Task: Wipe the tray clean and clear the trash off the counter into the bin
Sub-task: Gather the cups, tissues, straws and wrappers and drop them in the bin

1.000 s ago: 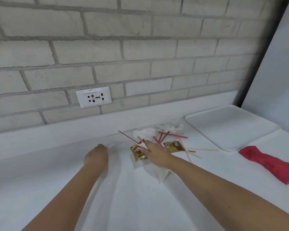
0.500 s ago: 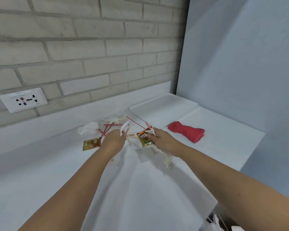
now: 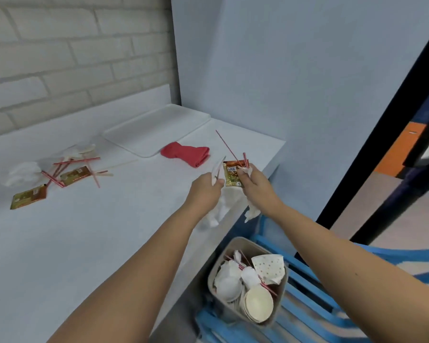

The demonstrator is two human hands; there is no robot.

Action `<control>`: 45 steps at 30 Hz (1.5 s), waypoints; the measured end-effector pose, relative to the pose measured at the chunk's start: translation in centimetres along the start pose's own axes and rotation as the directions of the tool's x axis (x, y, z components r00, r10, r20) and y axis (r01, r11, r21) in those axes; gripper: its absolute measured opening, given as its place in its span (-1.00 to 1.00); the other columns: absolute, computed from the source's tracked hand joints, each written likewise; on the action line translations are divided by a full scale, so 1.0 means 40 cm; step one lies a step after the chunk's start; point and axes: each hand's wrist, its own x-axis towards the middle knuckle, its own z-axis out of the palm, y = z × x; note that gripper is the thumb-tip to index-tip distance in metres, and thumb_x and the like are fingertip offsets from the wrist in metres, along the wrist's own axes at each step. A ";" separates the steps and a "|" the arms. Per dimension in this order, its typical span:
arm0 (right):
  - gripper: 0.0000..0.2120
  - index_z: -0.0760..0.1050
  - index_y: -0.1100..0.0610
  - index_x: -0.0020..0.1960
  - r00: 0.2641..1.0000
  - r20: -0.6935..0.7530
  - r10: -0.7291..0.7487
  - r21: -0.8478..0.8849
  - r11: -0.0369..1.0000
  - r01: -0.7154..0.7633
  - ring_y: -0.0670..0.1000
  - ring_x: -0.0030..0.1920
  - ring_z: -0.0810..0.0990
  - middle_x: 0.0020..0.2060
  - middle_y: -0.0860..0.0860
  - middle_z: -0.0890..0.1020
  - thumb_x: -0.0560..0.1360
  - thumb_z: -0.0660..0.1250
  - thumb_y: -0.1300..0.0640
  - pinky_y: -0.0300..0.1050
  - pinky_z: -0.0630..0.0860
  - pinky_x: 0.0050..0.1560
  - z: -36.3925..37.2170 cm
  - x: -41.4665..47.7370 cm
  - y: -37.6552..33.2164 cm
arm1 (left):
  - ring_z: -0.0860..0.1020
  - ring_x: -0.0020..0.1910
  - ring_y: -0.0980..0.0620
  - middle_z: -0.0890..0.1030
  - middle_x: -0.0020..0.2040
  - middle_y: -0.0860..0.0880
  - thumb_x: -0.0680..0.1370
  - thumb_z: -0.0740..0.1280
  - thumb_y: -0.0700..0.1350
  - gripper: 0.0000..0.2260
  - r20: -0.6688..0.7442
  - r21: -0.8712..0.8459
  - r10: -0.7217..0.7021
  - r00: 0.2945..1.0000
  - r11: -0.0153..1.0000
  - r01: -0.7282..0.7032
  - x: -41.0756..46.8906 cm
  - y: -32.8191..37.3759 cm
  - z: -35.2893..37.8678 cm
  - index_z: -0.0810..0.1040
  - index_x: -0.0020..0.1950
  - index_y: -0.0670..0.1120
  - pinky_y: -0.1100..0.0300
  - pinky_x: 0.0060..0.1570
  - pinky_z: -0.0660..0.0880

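Item 1: my R hand is pinching a packet, red straws and a tissue, thumb and curled fingers pressed together on the lot. I'm holding it over the counter edge, above the bin. Item 2: my L hand, just beside the R, fingers curled, is gripping a white wrapper; a 2nd tissue is hanging under it. Item 3: the bin is standing on the floor beside the counter, w/ cups, tissues and straws in it. Item 4: the tray is lying in the back R corner, a red cloth just beside its front edge. Item 5: a trash pile of packets, straws, sticks and tissue is lying well apart, far L.
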 end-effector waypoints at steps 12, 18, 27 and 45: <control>-0.73 0.34 0.16 0.30 0.961 -0.150 0.234 0.048 0.972 -0.229 0.00 0.05 0.53 0.03 0.02 0.56 0.65 0.05 0.13 -0.31 0.43 -0.07 -0.115 -0.178 0.291 | 0.49 0.21 -0.06 0.53 0.20 -0.13 0.63 0.12 -0.03 -0.70 0.156 -0.043 -0.112 0.981 0.992 0.120 -0.090 -0.108 0.352 0.41 0.29 -0.15 0.16 0.16 0.41; -0.78 0.34 0.24 0.18 0.932 -0.117 0.343 -0.023 0.937 -0.348 0.13 0.01 0.57 -0.03 0.16 0.58 0.64 0.05 0.13 0.00 0.50 0.02 -0.086 -0.208 0.399 | 0.52 0.09 0.03 0.56 0.16 -0.10 0.60 0.20 -0.06 -0.73 0.277 0.049 -0.165 0.947 0.986 0.157 -0.070 -0.271 0.436 0.42 0.29 -0.09 0.15 0.09 0.49; -0.88 0.31 0.19 0.14 0.909 -0.001 0.417 -0.060 0.907 -0.417 0.12 0.03 0.57 0.01 0.16 0.57 0.64 0.06 0.20 0.05 0.52 0.11 -0.038 -0.232 0.495 | 0.28 0.33 -0.10 0.25 0.40 -0.06 0.44 0.41 0.01 -0.49 0.260 0.462 -0.328 0.908 0.868 0.181 -0.078 -0.387 0.486 0.39 0.34 -0.07 0.02 0.30 0.35; -0.49 0.27 0.14 0.43 0.842 0.247 0.480 -0.556 0.782 -0.282 0.09 0.38 0.26 0.33 0.08 0.33 0.50 0.29 0.19 -0.08 0.25 0.36 0.030 -0.242 0.519 | 0.49 0.15 -0.07 0.48 0.18 -0.13 0.48 0.28 -0.35 -0.71 0.028 0.225 -0.236 0.971 0.948 0.224 -0.093 -0.313 0.417 0.43 0.19 -0.17 0.12 0.12 0.47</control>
